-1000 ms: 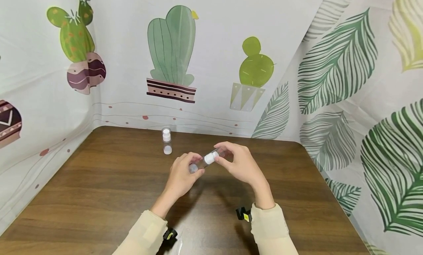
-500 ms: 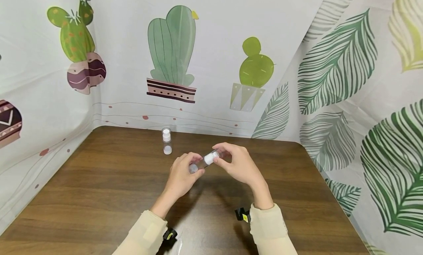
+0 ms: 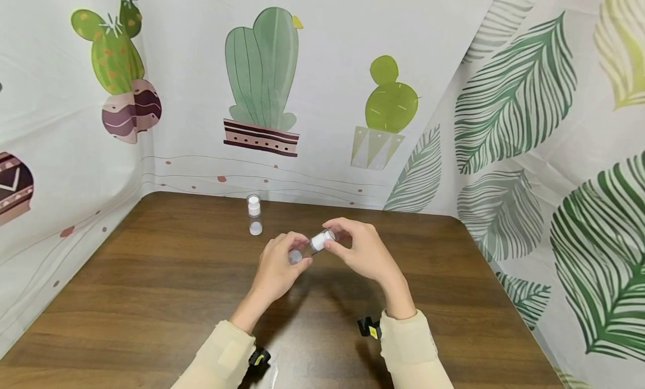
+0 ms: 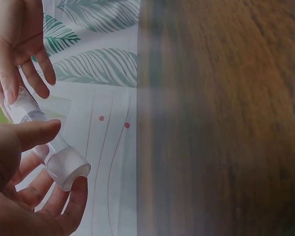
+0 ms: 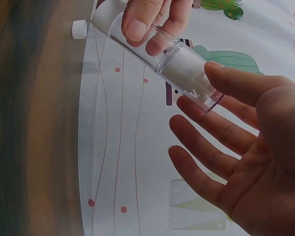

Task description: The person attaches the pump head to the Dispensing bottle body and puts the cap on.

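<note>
A clear pump bottle (image 3: 319,241) with a white collar and clear cap is held slanted above the table, between both hands. My left hand (image 3: 280,267) grips its lower end, thumb and fingers round the clear body (image 5: 137,46) near the white base (image 4: 69,167). At the upper end my right hand (image 3: 367,248) pinches the clear cap (image 5: 187,73) between thumb and forefinger. In the right wrist view its other fingers (image 5: 204,147) are spread apart, off the bottle. The cap covers the white top and meets the body.
A second, similar pump bottle (image 3: 255,214) stands upright at the back of the brown wooden table (image 3: 166,282), left of the hands. A printed cloth (image 3: 322,87) with cacti and leaves hangs behind and beside the table. Dark wrist cameras (image 3: 370,327) sit at both sleeves.
The right hand has shifted very slightly left, and its fingers have turned a little on the cap. The left hand and the standing bottle have stayed in place.
</note>
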{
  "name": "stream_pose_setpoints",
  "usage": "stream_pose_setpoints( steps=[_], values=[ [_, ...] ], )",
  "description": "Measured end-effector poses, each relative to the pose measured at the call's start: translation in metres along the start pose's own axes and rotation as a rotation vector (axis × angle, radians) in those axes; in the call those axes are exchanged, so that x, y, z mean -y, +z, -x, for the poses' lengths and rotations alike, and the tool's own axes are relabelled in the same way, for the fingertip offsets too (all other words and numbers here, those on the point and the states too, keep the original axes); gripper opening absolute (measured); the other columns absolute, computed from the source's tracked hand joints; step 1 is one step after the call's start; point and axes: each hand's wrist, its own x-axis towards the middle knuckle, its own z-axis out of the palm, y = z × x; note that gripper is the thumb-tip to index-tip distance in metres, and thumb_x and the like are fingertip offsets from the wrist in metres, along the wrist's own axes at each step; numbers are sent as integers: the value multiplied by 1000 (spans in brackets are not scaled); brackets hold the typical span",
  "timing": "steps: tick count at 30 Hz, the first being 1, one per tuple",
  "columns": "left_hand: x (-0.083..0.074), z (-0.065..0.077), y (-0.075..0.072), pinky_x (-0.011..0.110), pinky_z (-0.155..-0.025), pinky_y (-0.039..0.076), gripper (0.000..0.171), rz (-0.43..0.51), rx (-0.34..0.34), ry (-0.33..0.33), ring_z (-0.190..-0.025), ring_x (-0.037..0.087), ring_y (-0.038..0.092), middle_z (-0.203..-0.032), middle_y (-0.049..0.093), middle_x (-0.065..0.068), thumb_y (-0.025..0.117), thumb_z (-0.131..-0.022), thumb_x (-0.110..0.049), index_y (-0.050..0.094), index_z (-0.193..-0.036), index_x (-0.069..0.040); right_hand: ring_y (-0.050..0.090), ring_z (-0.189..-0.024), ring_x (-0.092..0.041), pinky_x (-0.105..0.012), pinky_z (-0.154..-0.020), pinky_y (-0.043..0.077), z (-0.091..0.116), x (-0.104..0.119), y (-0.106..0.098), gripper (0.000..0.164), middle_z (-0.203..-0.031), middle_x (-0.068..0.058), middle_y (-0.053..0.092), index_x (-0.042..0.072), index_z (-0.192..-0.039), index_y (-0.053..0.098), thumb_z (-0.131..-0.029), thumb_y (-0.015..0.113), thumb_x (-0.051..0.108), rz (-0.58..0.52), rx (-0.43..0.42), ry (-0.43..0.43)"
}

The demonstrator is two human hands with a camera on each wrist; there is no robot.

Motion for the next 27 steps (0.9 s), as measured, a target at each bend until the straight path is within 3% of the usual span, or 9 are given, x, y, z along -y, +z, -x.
stream_pose_setpoints(
  steps=[5,15,22,27],
  values=[
    [-1,0,0,46,-92,48,38,-6,-3,12,-107,27,65,-113,74,4,93,-82,-15,72,-114,-15,71,-92,-14,-39,-88,58,0,0,1,30,-101,3,76,10,-123,73,-95,81,14,4,-5,1],
    [2,1,0,46,-85,50,37,-45,-38,116,-98,26,64,-108,75,5,93,-81,-12,72,-111,-12,71,-91,-12,-37,-86,58,-1,0,0,30,-99,3,77,8,-121,75,-93,84,14,-9,-6,43],
    [-1,1,-3,44,-85,50,37,-55,-28,115,-98,26,63,-108,76,5,93,-81,-14,73,-111,-14,72,-91,-12,-42,-87,59,-1,-1,0,30,-99,3,78,10,-119,76,-91,86,14,-34,-5,70],
    [-2,1,-2,45,-85,50,37,-61,-26,112,-99,27,63,-108,75,5,94,-80,-13,73,-110,-14,72,-90,-12,-36,-83,57,-1,-1,1,31,-98,3,78,10,-119,76,-91,86,15,-32,-13,76]
  ],
)
